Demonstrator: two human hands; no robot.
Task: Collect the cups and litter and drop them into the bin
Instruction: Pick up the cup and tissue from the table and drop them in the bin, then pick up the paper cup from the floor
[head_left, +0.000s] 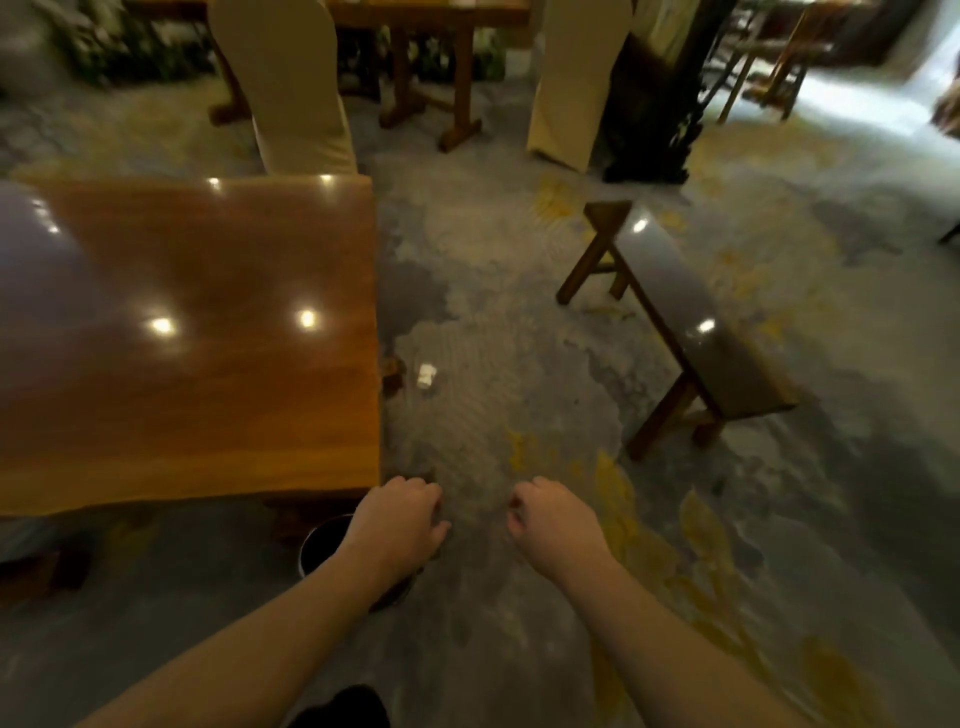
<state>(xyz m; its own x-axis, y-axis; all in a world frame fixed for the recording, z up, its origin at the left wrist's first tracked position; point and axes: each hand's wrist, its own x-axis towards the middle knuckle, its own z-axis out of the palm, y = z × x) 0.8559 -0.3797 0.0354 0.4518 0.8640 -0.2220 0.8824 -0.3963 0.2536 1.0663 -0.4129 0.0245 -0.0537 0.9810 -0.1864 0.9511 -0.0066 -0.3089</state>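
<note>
A small white piece of litter (426, 375) lies on the carpet beside the table's right edge, well ahead of both hands. A round dark bin with a metal rim (324, 540) stands on the floor by the table's near corner, partly hidden under my left forearm. My left hand (397, 522) hovers over the bin's right side with fingers curled loosely and nothing visible in it. My right hand (553, 522) hangs level with it to the right, fingers curled, nothing seen in it. No cup is in view.
A glossy wooden table (197, 338) fills the left. A wooden bench (685, 317) stands on the right, leaving a carpeted aisle between. Cloth-covered chairs (291, 88), another table and a dark pillar stand farther back.
</note>
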